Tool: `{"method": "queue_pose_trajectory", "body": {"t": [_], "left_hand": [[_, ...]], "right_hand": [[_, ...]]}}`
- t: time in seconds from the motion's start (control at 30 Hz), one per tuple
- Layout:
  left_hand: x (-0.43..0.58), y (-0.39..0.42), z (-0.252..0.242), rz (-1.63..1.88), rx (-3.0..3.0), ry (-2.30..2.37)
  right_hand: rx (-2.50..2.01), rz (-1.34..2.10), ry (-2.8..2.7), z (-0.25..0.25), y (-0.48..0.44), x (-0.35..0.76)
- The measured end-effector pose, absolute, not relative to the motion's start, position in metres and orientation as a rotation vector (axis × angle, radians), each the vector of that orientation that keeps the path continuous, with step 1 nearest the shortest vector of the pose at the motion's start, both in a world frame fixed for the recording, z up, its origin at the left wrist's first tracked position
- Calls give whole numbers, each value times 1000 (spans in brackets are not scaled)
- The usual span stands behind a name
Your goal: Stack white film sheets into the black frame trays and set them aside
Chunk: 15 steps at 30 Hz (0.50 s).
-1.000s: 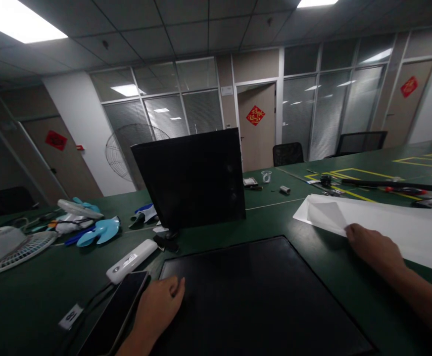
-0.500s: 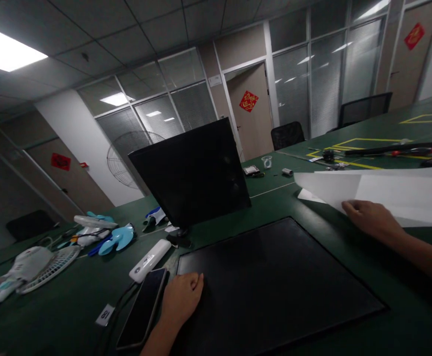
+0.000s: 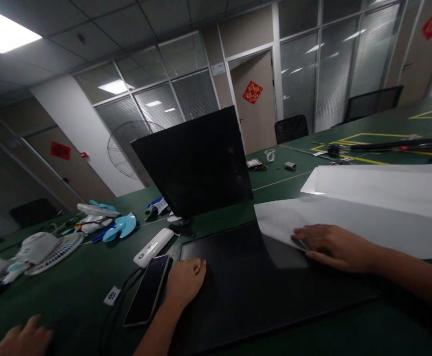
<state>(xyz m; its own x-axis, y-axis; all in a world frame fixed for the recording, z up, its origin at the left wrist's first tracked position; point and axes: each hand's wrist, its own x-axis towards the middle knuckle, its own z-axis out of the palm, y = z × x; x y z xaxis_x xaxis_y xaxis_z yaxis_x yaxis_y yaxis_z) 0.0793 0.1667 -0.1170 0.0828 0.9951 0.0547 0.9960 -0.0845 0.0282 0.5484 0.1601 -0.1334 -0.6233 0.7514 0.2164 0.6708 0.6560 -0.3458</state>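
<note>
A flat black panel (image 3: 238, 291) with a thin dark rim lies on the green table. My left hand (image 3: 186, 281) rests closed on its left border, and whatever its curled fingers may hold is hidden. A large white sheet (image 3: 371, 222), apparently paper, hangs over the panel's far right part. My right hand (image 3: 334, 246) grips this sheet by its near edge, thumb below and fingers on top. Farther right lies another white sheet (image 3: 379, 180). A phone (image 3: 147, 291) lies just left of my left hand, beside a long white device (image 3: 154, 247) with a button.
Behind the panel stands a tilted black screen (image 3: 197, 163). Fan parts, including a blue fan blade (image 3: 121, 227) and a white grille (image 3: 58, 252), lie at left. Someone's hand (image 3: 26, 338) shows at the lower left. A small numbered label (image 3: 112, 295) lies near cables.
My right hand has moved left and nearer with one white sheet, which now overlaps the panel and has parted from the other sheet. My left hand stayed. Another hand came in at lower left.
</note>
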Motion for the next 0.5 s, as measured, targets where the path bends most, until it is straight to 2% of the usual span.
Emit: {"method": "queue_pose_trajectory", "body": {"t": [0.13,0.23,0.37,0.5], "left_hand": [[79,168,-117,-119,-2298,-2117],[79,168,-117,-128,-2304,-2111],[78,167,-117,-143,-2317,-2112],[79,167,-117,-129,-2314,-2125]], "right_hand": [[-1040,488,-2633,-125,149,529],[-1079,374,-2606,-133,157,538],[-1473,47,-2277,-154,188,587],[-1877,-52,-1895,-173,211,653]]}}
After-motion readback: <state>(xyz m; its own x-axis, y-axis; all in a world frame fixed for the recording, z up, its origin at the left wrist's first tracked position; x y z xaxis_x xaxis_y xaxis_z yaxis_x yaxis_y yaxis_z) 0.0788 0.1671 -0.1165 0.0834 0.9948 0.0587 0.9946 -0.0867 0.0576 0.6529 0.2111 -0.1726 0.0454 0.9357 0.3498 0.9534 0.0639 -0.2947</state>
